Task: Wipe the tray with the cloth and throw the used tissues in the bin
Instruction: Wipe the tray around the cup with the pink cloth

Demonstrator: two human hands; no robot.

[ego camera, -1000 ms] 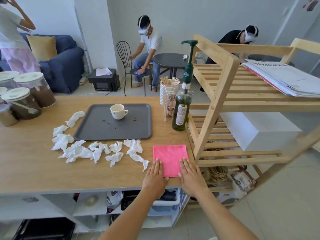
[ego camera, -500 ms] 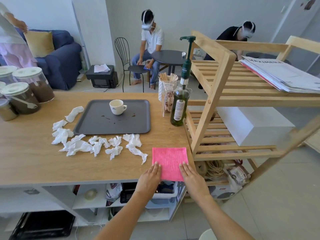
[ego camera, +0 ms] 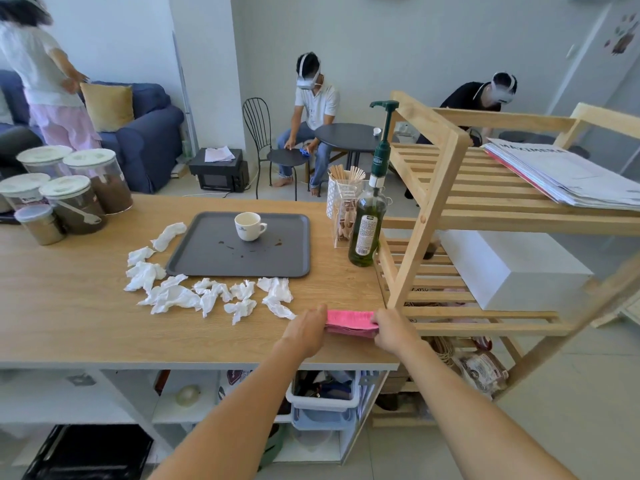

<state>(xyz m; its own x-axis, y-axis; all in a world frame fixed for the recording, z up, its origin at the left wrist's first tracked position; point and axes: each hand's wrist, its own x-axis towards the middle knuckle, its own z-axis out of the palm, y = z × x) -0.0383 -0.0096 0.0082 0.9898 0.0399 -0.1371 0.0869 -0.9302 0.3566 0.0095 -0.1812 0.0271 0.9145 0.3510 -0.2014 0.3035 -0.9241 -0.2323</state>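
A person's two bare hands grip a pink cloth (ego camera: 350,321) at the near right end of a wooden table (ego camera: 69,313). The left hand (ego camera: 304,329) closes on the cloth's left edge and the right hand (ego camera: 393,329) on its right edge, so the cloth spans the short gap between them; it appears folded or bunched into a narrow band and lifted slightly off the tabletop, though the wide-angle view makes that hard to confirm.

A dark grey tray (ego camera: 239,261) lies flat farther back and to the left of the hands, well apart from the cloth. A white cup (ego camera: 248,226) stands upright on the tray's far half, with small brown stains (ego camera: 249,245) on the bare surface just in front of it.

Crumpled white tissues (ego camera: 194,292) are scattered on the table along the tray's left and near edges; the nearest one lies just beside the left hand. A green pump bottle (ego camera: 367,223) stands upright at the table's right edge, beside a slatted wooden rack (ego camera: 450,188). Lidded jars (ego camera: 72,199) are grouped at the table's far left corner.
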